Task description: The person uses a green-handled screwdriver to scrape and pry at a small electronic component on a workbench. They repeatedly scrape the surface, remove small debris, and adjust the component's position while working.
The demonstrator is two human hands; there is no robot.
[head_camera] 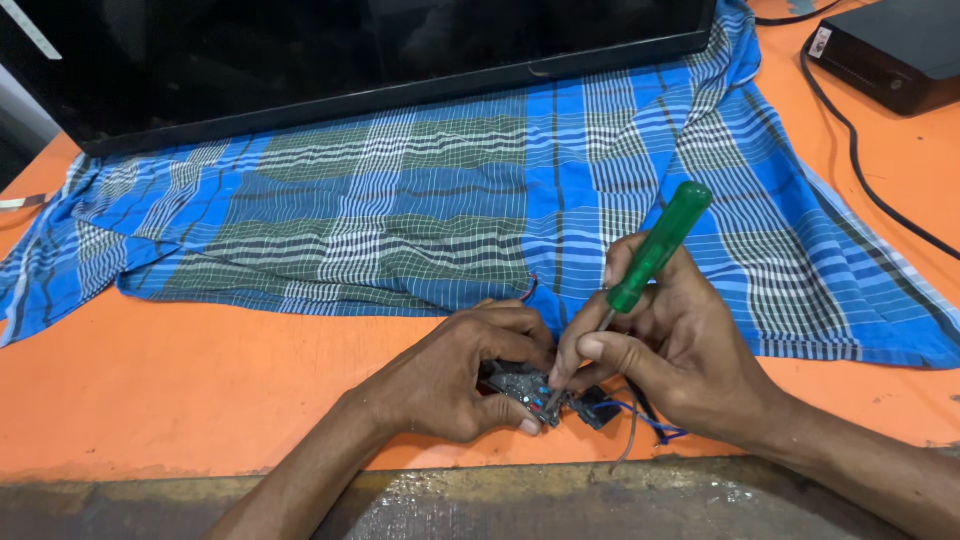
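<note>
My left hand (455, 375) grips a small dark circuit board (522, 383) and holds it down on the orange table (200, 370) near the front edge. My right hand (670, 345) holds a screwdriver with a green translucent handle (655, 250); its metal tip touches the board between my fingers. Thin blue, red and dark wires (640, 415) trail from the board toward my right wrist. A small black part (597, 408) lies beside the board.
A blue, green and white checked cloth (450, 210) spreads over the table behind my hands. A large black flat screen (330, 60) rests on the cloth at the back. A black box (890, 50) with a black cable (860, 170) sits at the far right.
</note>
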